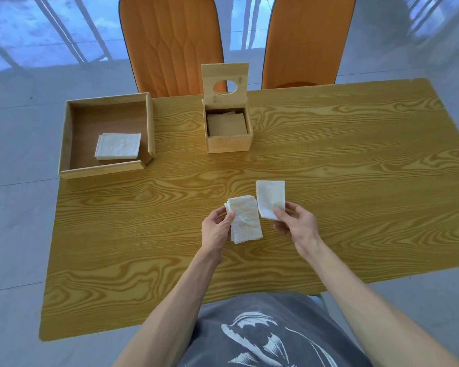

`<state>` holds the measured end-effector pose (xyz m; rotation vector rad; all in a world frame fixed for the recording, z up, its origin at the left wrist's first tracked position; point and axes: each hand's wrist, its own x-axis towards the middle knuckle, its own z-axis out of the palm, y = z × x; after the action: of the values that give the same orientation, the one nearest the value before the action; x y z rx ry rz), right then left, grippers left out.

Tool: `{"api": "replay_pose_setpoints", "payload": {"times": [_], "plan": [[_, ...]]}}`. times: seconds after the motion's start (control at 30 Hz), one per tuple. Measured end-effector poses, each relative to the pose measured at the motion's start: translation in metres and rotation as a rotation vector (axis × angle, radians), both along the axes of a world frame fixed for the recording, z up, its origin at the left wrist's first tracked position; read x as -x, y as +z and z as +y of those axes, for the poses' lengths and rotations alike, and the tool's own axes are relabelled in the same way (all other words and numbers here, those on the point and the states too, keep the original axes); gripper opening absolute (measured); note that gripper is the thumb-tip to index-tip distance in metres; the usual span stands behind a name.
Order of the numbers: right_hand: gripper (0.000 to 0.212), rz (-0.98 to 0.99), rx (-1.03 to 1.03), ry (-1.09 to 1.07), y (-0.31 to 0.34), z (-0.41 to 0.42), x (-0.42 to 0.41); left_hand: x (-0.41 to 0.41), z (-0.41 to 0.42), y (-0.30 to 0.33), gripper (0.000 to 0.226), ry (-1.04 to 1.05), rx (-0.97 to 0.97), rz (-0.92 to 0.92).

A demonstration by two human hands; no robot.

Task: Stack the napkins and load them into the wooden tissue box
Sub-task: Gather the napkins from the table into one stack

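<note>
My left hand (pixel 217 227) grips a small stack of white napkins (pixel 245 221) by its left edge, above the table's middle. Just to the right, my right hand (pixel 296 225) pinches a single white napkin (pixel 270 197) by its lower corner and holds it upright, apart from the stack. The wooden tissue box (pixel 228 144) stands at the back centre with its lid (pixel 225 80) raised; the lid has a round hole. Inside the box I see a flat tan layer. Another pile of napkins (pixel 118 149) lies in the open wooden tray (pixel 66 136) at the back left.
Two orange chairs (pixel 172 41) stand behind the table's far edge. The wood-grain table (pixel 355 160) stretches wide to the right of the box. My grey shirt (pixel 263 335) shows at the near edge.
</note>
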<state>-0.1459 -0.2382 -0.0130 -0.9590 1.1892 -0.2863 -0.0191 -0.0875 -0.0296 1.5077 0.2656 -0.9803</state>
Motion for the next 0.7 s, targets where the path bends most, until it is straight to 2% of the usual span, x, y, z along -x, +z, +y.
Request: {"api": "replay_pose_setpoints", "payload": {"times": [0.23,0.4,0.57,0.63,0.7], "plan": [[0.038,0.026,0.006,0.206,-0.011,0.031,-0.004,0.0,0.002,-0.002,0.036,-0.02,0.0,0.015],[0.034,0.218,0.23,0.326,-0.017,0.038,-0.009,-0.001,0.002,0.001,0.044,-0.037,0.016,0.027],[0.026,0.308,0.44,0.479,-0.014,0.041,-0.013,0.001,0.001,0.007,0.045,-0.108,0.021,-0.016],[0.03,0.334,0.493,0.502,-0.012,0.042,-0.013,-0.001,-0.001,0.007,0.04,-0.145,-0.005,-0.027],[0.044,0.344,0.515,0.482,-0.011,0.041,-0.012,-0.005,-0.002,0.007,0.03,-0.164,0.002,-0.009]]}}
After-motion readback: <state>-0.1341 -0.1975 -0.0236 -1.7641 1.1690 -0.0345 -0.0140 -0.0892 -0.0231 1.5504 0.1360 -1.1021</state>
